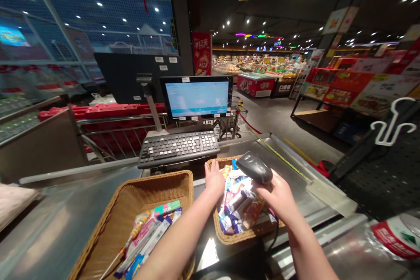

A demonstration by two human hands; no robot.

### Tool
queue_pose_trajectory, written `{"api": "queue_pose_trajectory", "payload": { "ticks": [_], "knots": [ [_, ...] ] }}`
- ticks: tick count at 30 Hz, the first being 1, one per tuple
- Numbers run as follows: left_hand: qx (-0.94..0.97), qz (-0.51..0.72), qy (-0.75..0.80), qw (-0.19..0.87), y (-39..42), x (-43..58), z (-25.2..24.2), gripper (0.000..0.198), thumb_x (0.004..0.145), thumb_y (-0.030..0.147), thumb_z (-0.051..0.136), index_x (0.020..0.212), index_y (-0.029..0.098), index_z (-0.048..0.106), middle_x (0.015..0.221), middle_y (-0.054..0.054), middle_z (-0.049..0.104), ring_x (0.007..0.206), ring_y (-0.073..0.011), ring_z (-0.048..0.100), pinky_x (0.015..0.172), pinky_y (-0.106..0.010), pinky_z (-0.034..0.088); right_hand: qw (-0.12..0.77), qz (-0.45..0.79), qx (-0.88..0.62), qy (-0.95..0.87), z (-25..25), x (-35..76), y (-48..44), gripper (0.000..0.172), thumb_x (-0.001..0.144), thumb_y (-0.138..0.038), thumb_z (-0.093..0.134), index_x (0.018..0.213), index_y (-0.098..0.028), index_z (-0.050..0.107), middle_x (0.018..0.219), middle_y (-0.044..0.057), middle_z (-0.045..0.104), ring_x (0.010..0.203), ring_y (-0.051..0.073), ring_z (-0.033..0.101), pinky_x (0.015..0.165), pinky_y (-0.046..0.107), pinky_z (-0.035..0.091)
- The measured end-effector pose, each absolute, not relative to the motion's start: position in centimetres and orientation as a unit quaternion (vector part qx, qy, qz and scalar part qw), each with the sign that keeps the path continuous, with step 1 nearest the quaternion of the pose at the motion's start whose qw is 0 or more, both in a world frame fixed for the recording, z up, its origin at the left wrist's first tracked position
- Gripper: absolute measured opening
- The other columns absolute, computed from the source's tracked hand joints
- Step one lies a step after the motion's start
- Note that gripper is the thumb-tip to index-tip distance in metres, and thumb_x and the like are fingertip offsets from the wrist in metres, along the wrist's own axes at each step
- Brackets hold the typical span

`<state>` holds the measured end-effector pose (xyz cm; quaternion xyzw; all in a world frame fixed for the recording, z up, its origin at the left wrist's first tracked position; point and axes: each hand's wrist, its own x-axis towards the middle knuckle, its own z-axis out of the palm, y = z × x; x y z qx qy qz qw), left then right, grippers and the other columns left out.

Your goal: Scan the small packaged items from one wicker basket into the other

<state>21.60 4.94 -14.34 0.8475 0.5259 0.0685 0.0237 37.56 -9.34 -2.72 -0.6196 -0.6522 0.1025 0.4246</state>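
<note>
My right hand (278, 194) is closed around a black barcode scanner (254, 167), held over the right wicker basket (229, 239). Its light falls on a heap of small wrapped snacks (238, 203) in that basket. At the basket's far left corner, my left hand (215, 178) grips the rim, thumb towards the snacks. A larger wicker basket (114, 197) stands to the left, partly behind my left forearm. Inside it lie several wrapped sweets and bars (149, 229), along with a lollipop-like stick (113, 264).
Beyond the baskets are a black keyboard (179, 145) and a lit checkout screen (198, 98). The metal counter (288, 175) extends to both sides. A clear bottle with a red label (395, 238) lies at right. A white hook (392, 124) hangs above it. The scanner's cable (275, 234) trails down.
</note>
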Motion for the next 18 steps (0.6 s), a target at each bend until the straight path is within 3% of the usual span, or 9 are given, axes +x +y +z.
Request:
{"api": "queue_pose_trajectory", "payload": {
  "ticks": [4,9,12,18],
  "knots": [
    [0.853,0.070,0.516,0.041,4.6,22.4,-15.3,0.043,0.085,0.010,0.039,0.115,0.018,0.069,0.150,-0.013,0.043,0.144,-0.0297,0.026,0.118,-0.058,0.005,0.429,0.107,-0.626,-0.642,-3.0,38.3,-8.9,0.023,0.075,-0.033,0.056,0.089,-0.018,0.067,0.092,0.009,0.068,0.087,0.026,0.063,0.079,0.039,0.050],
    [0.838,0.091,0.535,0.056,4.8,22.2,-15.5,0.036,0.087,0.020,0.042,0.103,0.013,0.074,0.136,-0.019,0.056,0.140,-0.0347,0.033,0.118,-0.059,0.010,0.433,0.126,-0.614,-0.647,-2.8,38.5,-8.4,0.020,0.078,-0.030,0.055,0.090,-0.018,0.065,0.092,0.007,0.067,0.086,0.023,0.062,0.078,0.034,0.049],
    [0.832,0.102,0.542,0.057,5.0,22.0,-15.5,0.032,0.083,0.022,0.048,0.097,0.015,0.075,0.126,-0.018,0.063,0.137,-0.0351,0.037,0.118,-0.058,0.012,0.436,0.132,-0.613,-0.645,-2.6,38.4,-8.2,0.018,0.078,-0.030,0.056,0.088,-0.018,0.064,0.090,0.006,0.066,0.084,0.023,0.061,0.076,0.033,0.048],
    [0.812,0.179,0.549,0.078,4.5,21.7,-14.9,0.021,0.080,0.019,0.054,0.086,0.018,0.075,0.136,-0.011,0.058,0.136,-0.0294,0.040,0.118,-0.055,0.018,0.436,0.135,-0.613,-0.645,-2.8,38.5,-7.9,0.017,0.078,-0.029,0.056,0.088,-0.018,0.064,0.090,0.006,0.066,0.084,0.022,0.061,0.076,0.033,0.048]
  ]
}}
